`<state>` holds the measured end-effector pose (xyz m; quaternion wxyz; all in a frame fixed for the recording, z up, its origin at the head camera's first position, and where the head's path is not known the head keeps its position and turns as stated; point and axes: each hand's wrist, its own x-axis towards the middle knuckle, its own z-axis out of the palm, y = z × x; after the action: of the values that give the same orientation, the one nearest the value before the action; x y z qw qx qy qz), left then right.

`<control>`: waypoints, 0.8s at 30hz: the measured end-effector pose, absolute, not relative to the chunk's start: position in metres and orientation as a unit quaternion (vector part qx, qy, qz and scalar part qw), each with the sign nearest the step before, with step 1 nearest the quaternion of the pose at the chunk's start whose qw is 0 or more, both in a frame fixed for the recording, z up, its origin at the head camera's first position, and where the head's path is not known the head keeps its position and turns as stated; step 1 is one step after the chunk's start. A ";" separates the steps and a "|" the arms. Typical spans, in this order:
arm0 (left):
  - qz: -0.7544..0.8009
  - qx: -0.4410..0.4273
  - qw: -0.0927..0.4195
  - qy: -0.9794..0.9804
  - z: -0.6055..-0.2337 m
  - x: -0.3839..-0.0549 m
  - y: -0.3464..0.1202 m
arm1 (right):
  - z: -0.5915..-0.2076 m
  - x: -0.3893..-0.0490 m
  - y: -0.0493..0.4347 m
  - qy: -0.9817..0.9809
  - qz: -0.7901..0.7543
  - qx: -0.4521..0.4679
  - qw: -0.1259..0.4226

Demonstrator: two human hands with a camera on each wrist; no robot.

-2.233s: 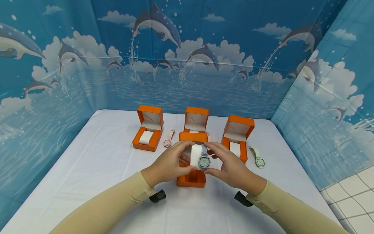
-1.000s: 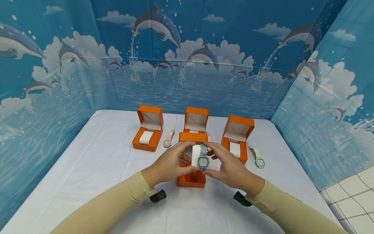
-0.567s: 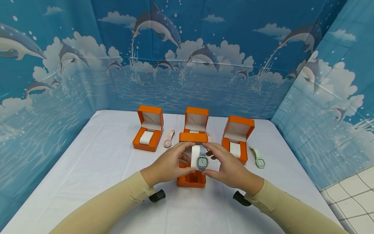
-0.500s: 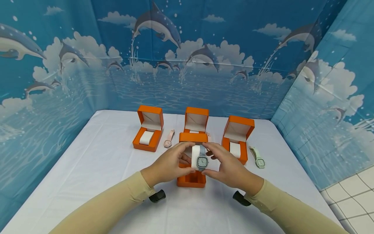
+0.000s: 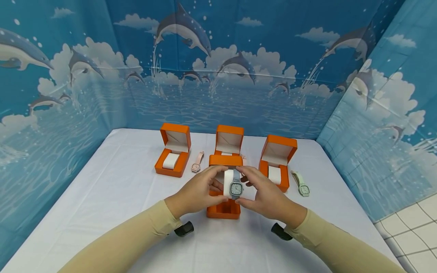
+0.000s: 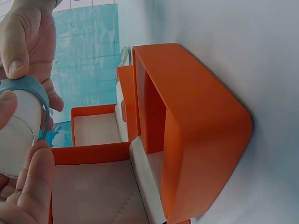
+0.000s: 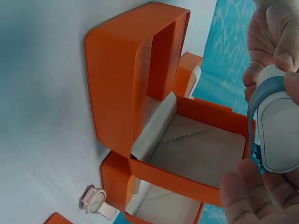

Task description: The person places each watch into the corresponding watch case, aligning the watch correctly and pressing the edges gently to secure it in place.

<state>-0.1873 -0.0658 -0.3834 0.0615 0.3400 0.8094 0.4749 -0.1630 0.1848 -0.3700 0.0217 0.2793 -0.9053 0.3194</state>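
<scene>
Above a lidded orange box [image 5: 223, 213] in the middle of the head view, my two hands hold a white watch cushion and a watch. My left hand [image 5: 196, 189] grips the white cushion [image 5: 228, 184] by its ends, fingers at the top and thumb below. My right hand [image 5: 269, 195] pinches the blue-grey watch [image 5: 236, 188] at top and bottom of its strap. In the right wrist view the strap [image 7: 266, 91] loops around one end of the cushion [image 7: 282, 135]. The left wrist view shows the strap [image 6: 32, 86] from the other side. The box's base compartment holds no cushion.
Behind stand further open orange boxes: left [image 5: 168, 167], centre [image 5: 230, 131] and right [image 5: 288, 142], with white cushions. A pink watch [image 5: 196, 167] lies by the left box, a green watch [image 5: 303, 189] at right. Another pink watch is partly hidden behind my right hand. White cloth [image 5: 119, 182] covers the table.
My right hand and the blue-grey watch have shifted slightly left, so the watch sits a little further onto the cushion. My left hand has hardly moved.
</scene>
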 end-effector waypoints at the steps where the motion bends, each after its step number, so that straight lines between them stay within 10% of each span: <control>1: 0.475 0.340 0.061 0.809 -0.384 -0.187 -0.066 | -0.370 -0.163 0.185 -0.905 0.320 0.281 0.022; 24: 0.481 0.343 0.058 0.805 -0.387 -0.189 -0.067 | -0.373 -0.165 0.184 -0.899 0.329 0.287 0.017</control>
<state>-0.1885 -0.0666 -0.3873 0.0579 0.3430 0.8047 0.4810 -0.1649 0.1844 -0.3728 0.0167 0.2874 -0.8994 0.3289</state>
